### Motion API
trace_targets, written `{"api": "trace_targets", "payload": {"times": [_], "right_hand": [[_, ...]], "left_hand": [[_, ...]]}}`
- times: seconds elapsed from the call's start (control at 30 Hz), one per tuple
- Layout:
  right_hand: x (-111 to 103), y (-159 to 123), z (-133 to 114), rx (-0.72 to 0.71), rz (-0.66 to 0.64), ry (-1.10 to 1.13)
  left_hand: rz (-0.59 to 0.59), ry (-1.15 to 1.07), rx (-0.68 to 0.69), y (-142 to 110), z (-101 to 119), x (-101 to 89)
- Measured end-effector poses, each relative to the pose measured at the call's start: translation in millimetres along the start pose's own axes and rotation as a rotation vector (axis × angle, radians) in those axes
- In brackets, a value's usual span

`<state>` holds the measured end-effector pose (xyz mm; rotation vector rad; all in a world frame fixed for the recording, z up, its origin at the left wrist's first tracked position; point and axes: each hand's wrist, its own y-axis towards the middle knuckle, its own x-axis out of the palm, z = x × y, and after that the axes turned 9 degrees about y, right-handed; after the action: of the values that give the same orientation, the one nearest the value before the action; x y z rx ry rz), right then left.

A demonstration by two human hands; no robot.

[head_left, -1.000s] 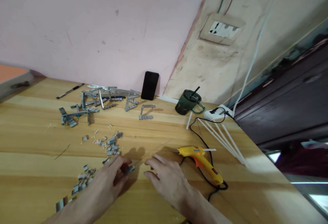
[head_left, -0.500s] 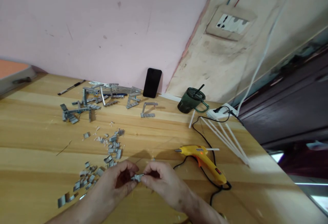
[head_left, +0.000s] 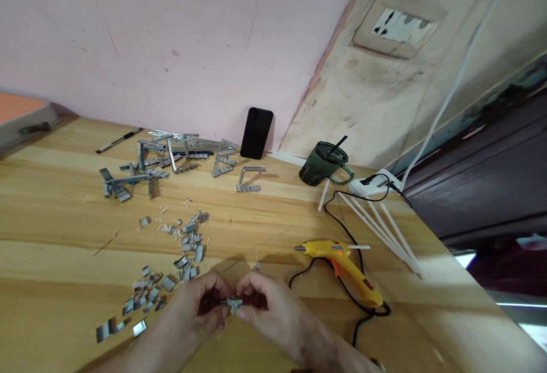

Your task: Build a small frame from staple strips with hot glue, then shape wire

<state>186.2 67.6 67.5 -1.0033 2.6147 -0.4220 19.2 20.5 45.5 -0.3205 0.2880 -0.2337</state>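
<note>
Between my two hands, just above the wooden table (head_left: 239, 230), is a small folded silvery-grey piece (head_left: 233, 303). Its left end is pinched by the fingers of my left hand (head_left: 194, 307); the fingertips of my right hand (head_left: 273, 307) grip its right end. Fingers partly hide the piece. Left of my left hand lie many small grey cut pieces (head_left: 139, 302), loosely heaped. To the right of my right hand a yellow glue gun (head_left: 346, 262) rests on its side, an orange light glowing on it and a white glue stick (head_left: 359, 246) in its back.
Several silvery angled frames (head_left: 171, 159) stand towards the back left, near a pen (head_left: 119, 140). A black phone (head_left: 256, 132) leans on the wall beside a green mug (head_left: 322, 165). White glue sticks (head_left: 378, 228), a power strip (head_left: 374, 186) and black cable (head_left: 337, 219) occupy the right.
The small grey piece has turned a little between my fingers, and both hands sit slightly lower. The view has shifted slightly. Things on the table look unmoved.
</note>
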Motion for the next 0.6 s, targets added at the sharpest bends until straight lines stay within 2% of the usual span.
{"api": "trace_targets", "payload": {"times": [0.1, 0.2, 0.3, 0.37, 0.47, 0.6], "right_hand": [[1.4, -3.5, 3.8, -0.155, 0.015, -0.316], [-0.2, -6.0, 8.6, -0.272, 0.02, -0.484], [-2.9, -5.9, 11.8, -0.245, 0.04, -0.461], [-3.8, -4.9, 12.0, -0.217, 0.047, -0.434], [-4.1, -4.3, 11.0, -0.22, 0.048, -0.41], [-4.5, -6.5, 13.4, -0.318, 0.017, -0.396]], "left_hand": [[-0.032, -0.009, -0.009, -2.7, 2.8, 1.7], [0.005, 0.182, 0.029, -5.1, 5.1, 1.2], [0.088, 0.432, 0.154, -5.7, 5.0, -1.0], [0.112, 0.503, 0.209, -5.7, 3.6, -1.8], [0.09, 0.526, 0.221, -5.8, 0.7, -1.0], [0.095, 0.51, 0.221, -6.1, -3.0, 1.5]]}}
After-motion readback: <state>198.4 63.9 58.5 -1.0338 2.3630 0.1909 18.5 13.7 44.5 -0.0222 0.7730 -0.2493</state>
